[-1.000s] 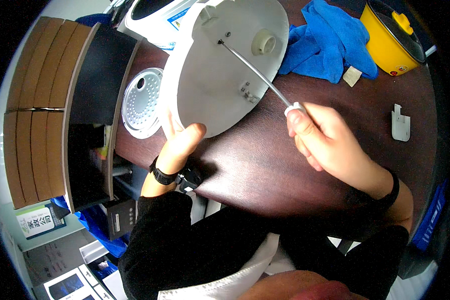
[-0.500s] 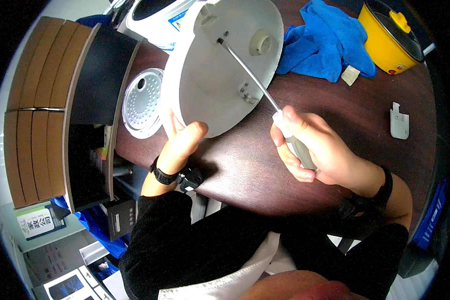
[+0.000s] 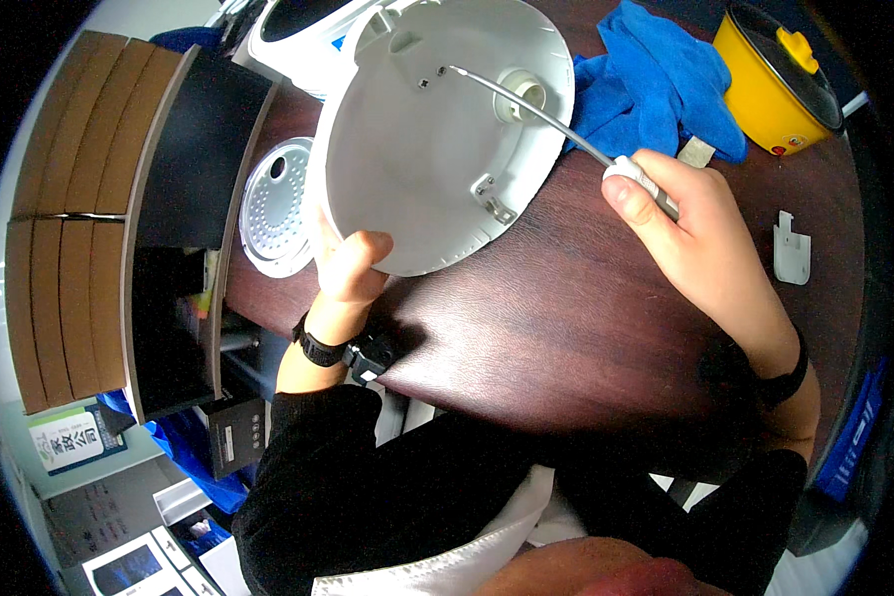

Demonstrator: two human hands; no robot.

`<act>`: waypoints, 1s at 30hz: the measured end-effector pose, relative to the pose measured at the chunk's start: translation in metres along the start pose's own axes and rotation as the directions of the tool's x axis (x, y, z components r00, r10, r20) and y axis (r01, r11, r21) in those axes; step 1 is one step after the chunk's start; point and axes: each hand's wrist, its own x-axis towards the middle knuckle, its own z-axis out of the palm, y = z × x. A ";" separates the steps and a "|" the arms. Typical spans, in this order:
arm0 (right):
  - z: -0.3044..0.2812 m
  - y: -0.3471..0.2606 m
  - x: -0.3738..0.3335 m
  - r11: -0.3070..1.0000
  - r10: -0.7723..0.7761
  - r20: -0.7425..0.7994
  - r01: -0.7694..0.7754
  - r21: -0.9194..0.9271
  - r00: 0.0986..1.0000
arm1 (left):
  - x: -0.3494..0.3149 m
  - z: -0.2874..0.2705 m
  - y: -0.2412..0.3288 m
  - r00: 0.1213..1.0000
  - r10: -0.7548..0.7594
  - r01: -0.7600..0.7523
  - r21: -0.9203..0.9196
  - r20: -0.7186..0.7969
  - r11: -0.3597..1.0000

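Observation:
Tilted up in my left hand [image 3: 351, 266] is a white plastic shell [image 3: 417, 169], a deep round cover with its hollow inside facing me. My left thumb rests on its near rim, and the other fingers are behind it. Two small screw points, a round socket and a small bracket show on its inner wall. My right hand [image 3: 680, 204] is wrapped round the pale handle of a screwdriver [image 3: 551, 121]. The long metal shaft reaches over the shell, its tip close to the upper screw point; whether it touches cannot be told.
Beside the shell lies a perforated white disc [image 3: 280, 214]. A white appliance body [image 3: 318, 45] stands behind it. To the right are a blue cloth [image 3: 656, 84], a yellow pot [image 3: 775, 89] and a small white plastic piece [image 3: 792, 248], all on the dark wooden table [image 3: 507, 328].
My right hand has moved up and right, and the screwdriver tip has left the lower screw point. The shell has turned slightly in my left hand, its inside opening more to view.

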 end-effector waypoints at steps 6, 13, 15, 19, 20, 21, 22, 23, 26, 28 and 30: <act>0.000 0.001 -0.001 0.989 -0.079 -0.083 0.067 -0.135 0.993 | -0.002 -0.001 -0.002 0.998 0.048 -0.051 0.088 0.042 0.995; -0.013 -0.009 -0.005 0.900 -0.179 -0.109 0.118 -0.419 0.978 | -0.001 -0.001 -0.003 0.996 0.060 -0.065 0.090 0.065 0.994; -0.016 -0.009 -0.005 0.887 -0.185 -0.116 0.115 -0.447 0.976 | -0.001 -0.002 -0.003 0.996 0.058 -0.064 0.090 0.070 0.994; -0.023 -0.012 -0.007 0.886 -0.128 -0.059 0.088 -0.455 0.990 | -0.002 -0.004 -0.005 0.994 0.061 -0.069 0.088 0.093 0.994; -0.024 -0.012 -0.008 0.893 -0.109 -0.041 0.080 -0.443 0.993 | -0.003 -0.006 -0.004 0.993 0.062 -0.071 0.095 0.100 0.993; -0.024 -0.012 -0.009 0.896 -0.111 -0.033 0.086 -0.435 0.993 | -0.005 -0.007 -0.005 0.992 0.061 -0.073 0.109 0.110 0.991; -0.024 -0.012 -0.009 0.900 -0.114 -0.026 0.092 -0.427 0.993 | -0.006 -0.010 -0.005 0.991 0.064 -0.079 0.122 0.120 0.989; -0.024 -0.011 -0.010 0.902 -0.116 -0.017 0.098 -0.420 0.993 | -0.008 -0.012 -0.007 0.989 0.064 -0.082 0.135 0.131 0.987; -0.026 -0.007 -0.008 0.934 -0.108 0.029 0.111 -0.341 0.994 | -0.016 -0.018 -0.010 0.986 0.062 -0.088 0.170 0.155 0.981; -0.025 -0.003 -0.004 0.968 -0.096 0.083 0.112 -0.224 0.992 | -0.019 -0.020 -0.010 0.985 0.067 -0.095 0.181 0.158 0.979; -0.026 -0.002 -0.001 0.999 -0.023 0.183 0.031 -0.043 0.983 | -0.020 -0.020 -0.011 0.984 0.078 -0.107 0.178 0.159 0.978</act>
